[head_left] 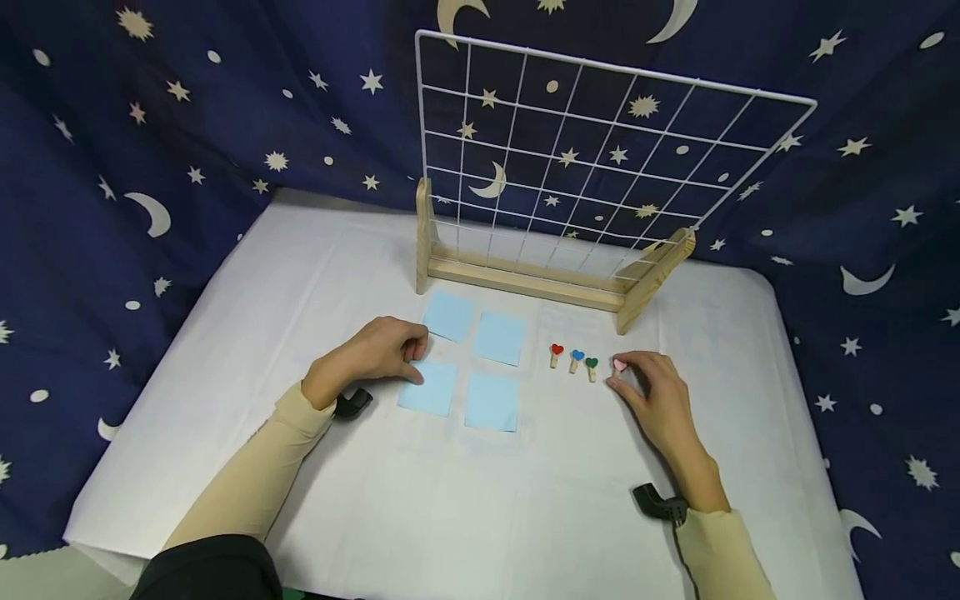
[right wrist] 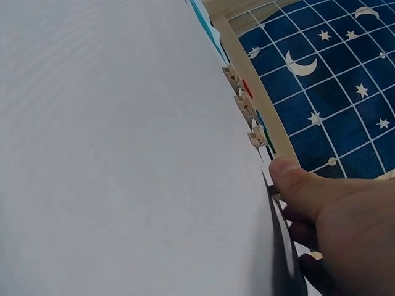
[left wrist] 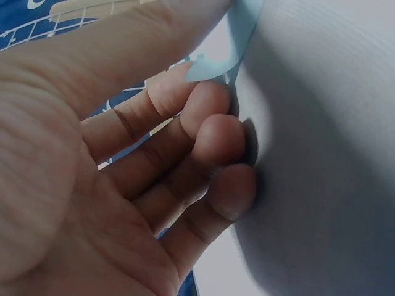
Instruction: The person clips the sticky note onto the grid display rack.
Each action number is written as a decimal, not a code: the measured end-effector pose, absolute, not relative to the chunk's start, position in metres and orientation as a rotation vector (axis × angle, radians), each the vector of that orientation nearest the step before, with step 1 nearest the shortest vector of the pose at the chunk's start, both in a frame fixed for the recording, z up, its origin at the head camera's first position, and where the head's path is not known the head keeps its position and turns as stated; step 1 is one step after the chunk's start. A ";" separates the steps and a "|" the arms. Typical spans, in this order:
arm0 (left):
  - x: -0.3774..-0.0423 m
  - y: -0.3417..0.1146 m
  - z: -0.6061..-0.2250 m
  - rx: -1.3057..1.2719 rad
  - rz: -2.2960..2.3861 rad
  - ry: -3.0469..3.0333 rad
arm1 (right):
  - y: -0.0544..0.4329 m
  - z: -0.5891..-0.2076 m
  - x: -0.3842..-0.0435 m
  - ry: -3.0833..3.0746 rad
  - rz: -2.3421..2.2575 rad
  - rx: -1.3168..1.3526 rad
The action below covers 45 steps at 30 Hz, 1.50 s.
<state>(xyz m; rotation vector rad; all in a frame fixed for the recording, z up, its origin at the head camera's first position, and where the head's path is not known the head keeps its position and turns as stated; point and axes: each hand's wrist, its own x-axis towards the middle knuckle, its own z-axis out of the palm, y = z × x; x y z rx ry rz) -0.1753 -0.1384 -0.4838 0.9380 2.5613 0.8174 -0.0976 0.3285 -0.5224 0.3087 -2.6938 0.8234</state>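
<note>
We can read no words, numbers or brands. The only signs we make out are pictorial: cream stars (head_left: pixel 371 81), crescent moons (head_left: pixel 157 215) and dots (head_left: pixel 214 57) on a dark blue fabric curtain (head_left: pixel 247 108); red, blue, green and pink hearts (head_left: pixel 577 355) on small pale wooden clothespins (head_left: pixel 554 362).

Backdrop (head_left: pixel 247 117): dark blue fabric, loosely hung, enclosing the back and both sides.
Print: cream crescent moons (head_left: pixel 157 215), stars (head_left: pixel 372 81) and dots (head_left: pixel 214 57) — scattered all over.
Surface (head_left: pixel 420 508): draped in white, faintly creased, its far right corner rounded.
Light: bright, fairly even — shadows soft.
Lower left edge: a pale strip (head_left: pixel 45 577) beyond the surface, too little shown to identify.
</note>
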 end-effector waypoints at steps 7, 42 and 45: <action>-0.173 -0.133 -0.487 0.959 0.835 2.551 | 0.333 -0.521 -0.088 -2.661 0.802 0.271; -0.167 -0.145 -0.484 0.991 0.914 2.495 | 0.331 -0.514 -0.082 -2.556 1.041 0.369; -0.168 -0.141 -0.483 1.015 0.905 2.494 | 0.333 -0.510 -0.080 -2.578 1.006 0.405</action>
